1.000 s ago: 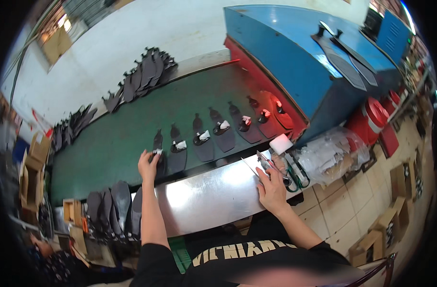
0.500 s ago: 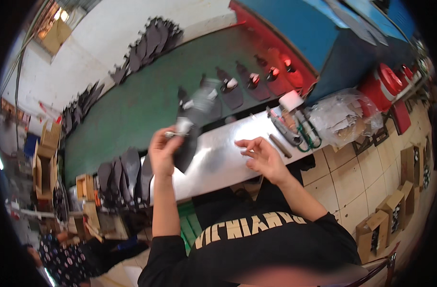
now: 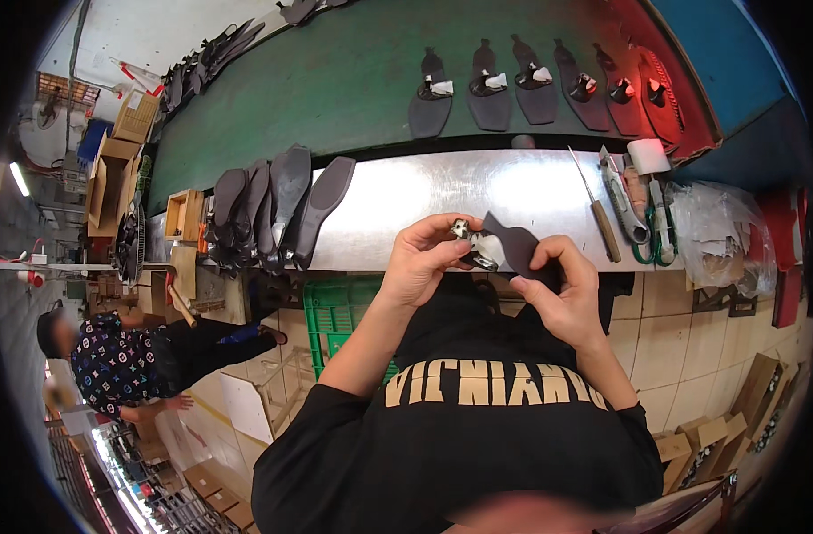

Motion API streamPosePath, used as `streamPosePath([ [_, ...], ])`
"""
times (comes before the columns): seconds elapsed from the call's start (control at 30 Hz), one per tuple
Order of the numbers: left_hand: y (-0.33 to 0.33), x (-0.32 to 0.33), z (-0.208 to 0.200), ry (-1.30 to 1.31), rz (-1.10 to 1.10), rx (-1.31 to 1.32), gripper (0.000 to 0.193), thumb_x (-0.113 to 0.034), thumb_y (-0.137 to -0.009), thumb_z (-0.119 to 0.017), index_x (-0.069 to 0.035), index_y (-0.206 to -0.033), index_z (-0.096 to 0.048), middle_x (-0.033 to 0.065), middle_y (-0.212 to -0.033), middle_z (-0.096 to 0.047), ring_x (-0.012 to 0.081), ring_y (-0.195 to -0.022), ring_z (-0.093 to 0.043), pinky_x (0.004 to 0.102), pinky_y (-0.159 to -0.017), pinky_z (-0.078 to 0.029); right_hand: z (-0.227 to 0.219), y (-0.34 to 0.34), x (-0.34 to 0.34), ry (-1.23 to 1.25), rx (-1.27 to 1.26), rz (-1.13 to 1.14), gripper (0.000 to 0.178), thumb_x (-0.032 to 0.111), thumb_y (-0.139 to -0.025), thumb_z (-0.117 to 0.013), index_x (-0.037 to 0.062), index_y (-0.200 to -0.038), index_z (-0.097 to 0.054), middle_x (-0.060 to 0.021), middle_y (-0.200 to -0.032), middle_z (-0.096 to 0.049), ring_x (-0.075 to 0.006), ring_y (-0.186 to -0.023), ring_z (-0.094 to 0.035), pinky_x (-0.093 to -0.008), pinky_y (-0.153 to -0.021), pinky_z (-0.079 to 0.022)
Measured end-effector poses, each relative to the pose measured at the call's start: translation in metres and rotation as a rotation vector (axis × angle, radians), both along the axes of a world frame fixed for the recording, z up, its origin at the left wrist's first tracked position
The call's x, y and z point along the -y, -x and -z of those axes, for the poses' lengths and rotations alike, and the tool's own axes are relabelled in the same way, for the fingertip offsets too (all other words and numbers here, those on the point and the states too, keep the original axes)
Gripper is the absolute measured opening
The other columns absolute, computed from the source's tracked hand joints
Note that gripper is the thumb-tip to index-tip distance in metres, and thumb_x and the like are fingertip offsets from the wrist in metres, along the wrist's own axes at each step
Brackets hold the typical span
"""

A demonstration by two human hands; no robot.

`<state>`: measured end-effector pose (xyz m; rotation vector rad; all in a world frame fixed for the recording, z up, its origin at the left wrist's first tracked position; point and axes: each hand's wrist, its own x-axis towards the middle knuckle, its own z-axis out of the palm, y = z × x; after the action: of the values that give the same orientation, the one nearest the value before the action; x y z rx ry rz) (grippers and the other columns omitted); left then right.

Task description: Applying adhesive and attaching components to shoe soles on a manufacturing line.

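Observation:
A dark sandal sole [image 3: 519, 246] with a glossy strap and a white wrapping [image 3: 488, 249] is held just in front of the steel table's near edge. My left hand [image 3: 424, 260] pinches the strap end, and its fingers partly hide what lies between them. On the other end of the sole, my right hand [image 3: 565, 289] is closed with the thumb near me and the fingers curled round the edge. To the left, several dark soles [image 3: 322, 200] lean together on the steel table [image 3: 406, 200]. Farther off, several strapped sandals [image 3: 490, 98] stand in a row on the green belt [image 3: 335, 98].
Right on the table are a wooden-handled awl [image 3: 605, 227], green-handled scissors [image 3: 663, 227], a cutter-like tool [image 3: 622, 191] and a white roll [image 3: 647, 157]. A clear plastic bag [image 3: 718, 227] sits beyond. A green crate [image 3: 331, 311] stands below. Another person [image 3: 126, 356] is at left.
The sandal has come down from above the table toward me. My right hand, empty and spread before, now grips it too. My view has shifted.

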<state>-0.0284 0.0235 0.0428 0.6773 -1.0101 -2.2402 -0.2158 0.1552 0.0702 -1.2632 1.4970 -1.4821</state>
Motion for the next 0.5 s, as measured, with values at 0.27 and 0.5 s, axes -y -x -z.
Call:
streamPosePath([
  [0.27, -0.0022, -0.0005, -0.0003, 0.083, -0.029, 0.033, 0.031, 0.003, -0.084, -0.068, 0.0, -0.115, -0.066, 0.0142, -0.116, -0.068, 0.0155, -0.091, -0.069, 0.0266, -0.073, -0.06, 0.0015, -0.0097, 0.0036, 0.108, -0.134, 0.055, 0.048, -0.002, -0.072, -0.074, 0.0014, -0.12, -0.064, -0.014, -0.096, -0.068, -0.0222, -0.084, -0.066, -0.0292, -0.078, -0.05],
  [0.5, -0.0026, -0.0012, -0.0011, 0.118, -0.027, 0.035, 0.03, 0.003, -0.083, -0.068, 0.001, -0.112, -0.067, 0.0141, -0.115, -0.068, 0.0155, -0.091, -0.068, 0.0266, -0.073, -0.059, 0.0077, -0.0112, 0.0018, 0.103, -0.093, 0.04, 0.044, -0.002, -0.073, -0.074, 0.0, -0.116, -0.066, -0.0137, -0.094, -0.069, -0.0223, -0.083, -0.066, -0.0294, -0.076, -0.05],
])
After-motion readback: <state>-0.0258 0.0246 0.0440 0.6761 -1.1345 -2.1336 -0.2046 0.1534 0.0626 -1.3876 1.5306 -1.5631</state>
